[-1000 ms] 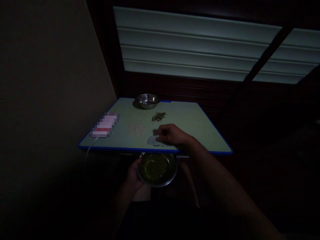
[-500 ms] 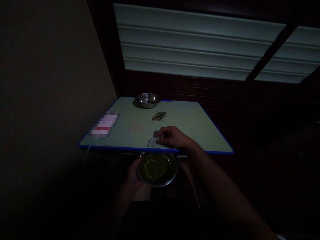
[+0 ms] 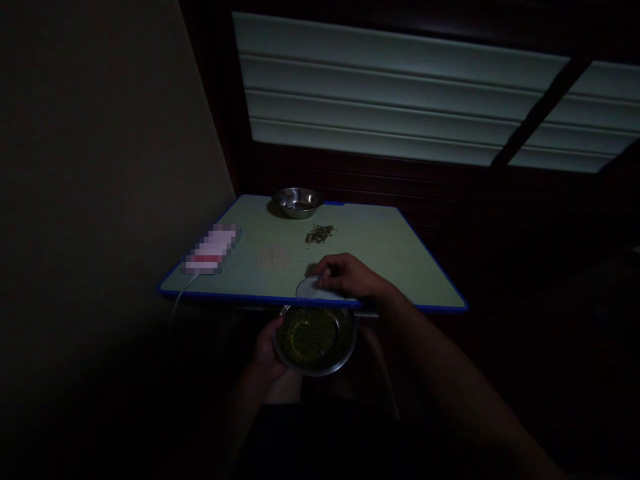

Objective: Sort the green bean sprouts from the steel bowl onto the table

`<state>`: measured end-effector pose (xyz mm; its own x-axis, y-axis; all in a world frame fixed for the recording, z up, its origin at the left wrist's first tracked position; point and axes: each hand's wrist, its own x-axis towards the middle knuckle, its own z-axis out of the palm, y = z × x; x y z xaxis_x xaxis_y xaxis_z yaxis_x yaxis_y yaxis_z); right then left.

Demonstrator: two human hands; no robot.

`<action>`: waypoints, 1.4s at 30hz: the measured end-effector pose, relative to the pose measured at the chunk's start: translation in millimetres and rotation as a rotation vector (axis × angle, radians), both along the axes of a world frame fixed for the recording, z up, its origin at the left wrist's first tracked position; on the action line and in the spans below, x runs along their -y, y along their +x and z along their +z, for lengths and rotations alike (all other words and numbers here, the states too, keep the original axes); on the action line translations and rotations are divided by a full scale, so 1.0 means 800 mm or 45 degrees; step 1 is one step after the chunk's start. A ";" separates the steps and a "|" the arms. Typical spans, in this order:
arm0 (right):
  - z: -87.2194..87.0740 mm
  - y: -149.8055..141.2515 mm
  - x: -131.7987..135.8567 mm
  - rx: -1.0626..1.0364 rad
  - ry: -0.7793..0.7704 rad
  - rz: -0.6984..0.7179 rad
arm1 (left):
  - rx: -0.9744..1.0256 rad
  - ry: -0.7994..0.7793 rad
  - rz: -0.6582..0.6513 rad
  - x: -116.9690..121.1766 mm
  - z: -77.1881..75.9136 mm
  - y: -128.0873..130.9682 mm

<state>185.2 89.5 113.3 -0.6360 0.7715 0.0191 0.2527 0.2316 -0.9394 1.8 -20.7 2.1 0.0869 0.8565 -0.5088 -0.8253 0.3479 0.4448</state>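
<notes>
Below the table's front edge, my left hand grips the left rim of a steel bowl. Small green beans, which look like mung beans, cover its bottom. My right hand is closed on a clear, rounded protractor, pressed flat on the tabletop at the front edge, right above the bowl. Part of the protractor is hidden under the fingers. Beyond this hand lies a small heap of dark beans. To its left is a patch of pale grains, perhaps rice.
A second steel bowl stands at the back of the pale table, which has a blue edge. On the left lies a blurred-out phone with a white cable hanging over the front. A wall and a dark-framed slatted panel enclose the table.
My right hand has drawn the protractor slightly toward the front edge. The few dark beans that lay beside it there are gone from the tabletop. My left hand and the bowl have stayed put.
</notes>
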 end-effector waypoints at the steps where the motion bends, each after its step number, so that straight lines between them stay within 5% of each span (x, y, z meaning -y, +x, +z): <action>1: 0.002 0.002 -0.005 0.000 -0.038 0.033 | 0.006 0.001 -0.001 0.000 0.000 0.000; 7: 0.028 0.017 -0.062 0.086 -0.084 0.060 | 0.088 0.019 -0.028 0.000 -0.011 -0.004; 13: 0.022 0.011 -0.106 0.031 0.140 -0.407 | 0.143 0.046 -0.069 -0.001 -0.019 -0.006; 21: -0.016 -0.004 -0.106 0.002 0.427 -0.471 | 0.204 0.126 -0.104 -0.002 -0.024 -0.009; 35: -0.013 -0.009 -0.098 0.106 0.367 -0.448 | 0.132 0.065 -0.045 -0.002 -0.015 -0.005; 42: -0.014 -0.006 -0.098 0.244 0.531 -0.562 | 0.107 0.028 -0.034 -0.001 -0.006 -0.001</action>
<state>180.3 168.1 102.3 -0.2818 0.9139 0.2922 0.5627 0.4041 -0.7212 0.9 -19.5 -2.4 0.1514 0.8643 -0.4796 -0.8504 0.3612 0.3825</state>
